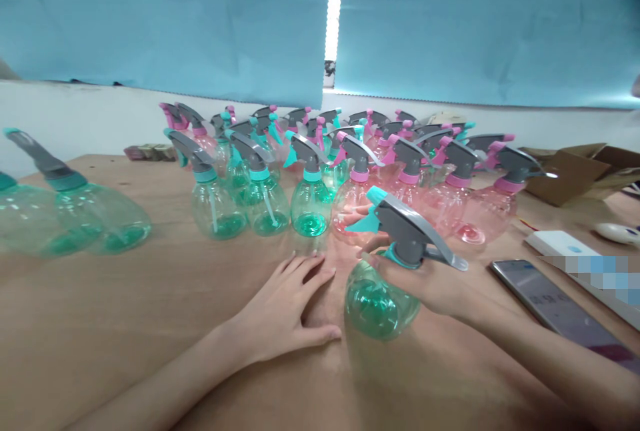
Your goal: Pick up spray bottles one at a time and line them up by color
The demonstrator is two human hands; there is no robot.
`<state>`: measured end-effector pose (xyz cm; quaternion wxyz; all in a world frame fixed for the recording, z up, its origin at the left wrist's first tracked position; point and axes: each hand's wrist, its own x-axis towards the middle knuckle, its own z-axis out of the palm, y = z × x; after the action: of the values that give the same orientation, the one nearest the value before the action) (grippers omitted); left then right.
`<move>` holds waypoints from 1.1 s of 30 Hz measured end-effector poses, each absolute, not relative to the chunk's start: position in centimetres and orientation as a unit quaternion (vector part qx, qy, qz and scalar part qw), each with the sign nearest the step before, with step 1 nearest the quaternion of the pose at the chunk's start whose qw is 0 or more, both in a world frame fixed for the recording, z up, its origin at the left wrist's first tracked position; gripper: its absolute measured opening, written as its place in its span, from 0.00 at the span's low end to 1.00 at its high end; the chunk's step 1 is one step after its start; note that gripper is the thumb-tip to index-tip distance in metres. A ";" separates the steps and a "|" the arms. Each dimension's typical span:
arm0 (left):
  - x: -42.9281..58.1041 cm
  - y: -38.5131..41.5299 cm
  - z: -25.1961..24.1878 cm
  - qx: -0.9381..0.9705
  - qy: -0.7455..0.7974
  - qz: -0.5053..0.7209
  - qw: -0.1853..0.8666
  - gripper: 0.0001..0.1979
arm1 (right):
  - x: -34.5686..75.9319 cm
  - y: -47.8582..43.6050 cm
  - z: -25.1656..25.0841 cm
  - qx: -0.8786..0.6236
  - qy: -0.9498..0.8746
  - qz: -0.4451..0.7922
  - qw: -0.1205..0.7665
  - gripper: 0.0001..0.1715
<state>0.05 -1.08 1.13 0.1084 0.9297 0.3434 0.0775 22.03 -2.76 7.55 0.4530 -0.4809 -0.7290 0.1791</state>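
Note:
A green spray bottle (380, 301) with a grey and teal trigger head is gripped near its neck by my right hand (425, 281). It tilts a little, and its head hides part of the bottles behind; most of the gripping fingers are hidden too. My left hand (280, 307) lies on the wooden table (165, 324) just left of that bottle, fingers spread and nothing in it. Beyond the left hand stands a front row with green spray bottles (310, 207) on the left and pink spray bottles (445, 204) on the right.
Several more spray bottles crowd behind the front row. Two green bottles (107, 217) stand apart at the left. To the right are a phone (555, 307), a white box (570, 244), a white mouse-like object (617, 233) and an open cardboard box (575, 174). A blue curtain (165, 24) hangs behind.

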 end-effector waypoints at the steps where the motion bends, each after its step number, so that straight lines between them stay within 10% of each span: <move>1: 0.0 -1.1 1.1 0.930 0.343 0.076 0.109 0.40 | 22.0 -2.8 7.6 -0.480 -0.730 0.180 0.452 0.05; 33: -0.1 -1.1 1.1 0.929 0.344 0.076 0.112 0.40 | 22.1 -2.7 7.9 -0.431 -0.743 0.258 0.443 0.05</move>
<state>-0.08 -1.06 1.14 0.1119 0.9294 0.3435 0.0759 22.05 -2.72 7.92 0.4425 -0.4308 -0.7431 0.2578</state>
